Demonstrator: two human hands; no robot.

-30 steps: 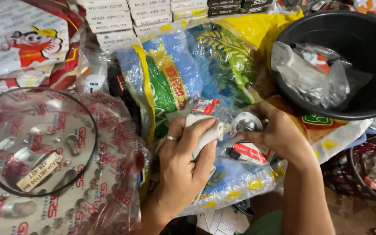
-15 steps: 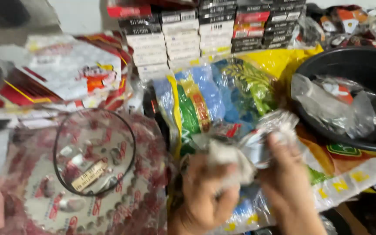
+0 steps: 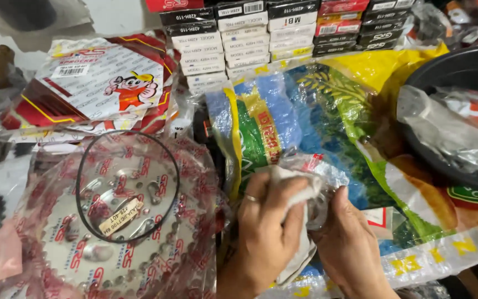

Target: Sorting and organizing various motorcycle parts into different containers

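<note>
Surface: cluttered tabotop is hard to make out; we see a printed sack (image 3: 327, 122) spread under our hands, boxes (image 3: 261, 33) stacked behind.
Left hand (image 3: 264, 227): closed around a white cloth (image 3: 300, 191), ring on one finger.
Right hand (image 3: 349, 243): curled under a small clear bag (image 3: 325, 182), gripping it against the cloth.
Left of us: bagged sprocket (image 3: 123, 221) with a black ring (image 3: 128, 185) lying on it.
Right: black tub (image 3: 471, 72) holding plastic bags.
Risk: we judge the slick bag could slip or tear if squeezed hard.
</note>
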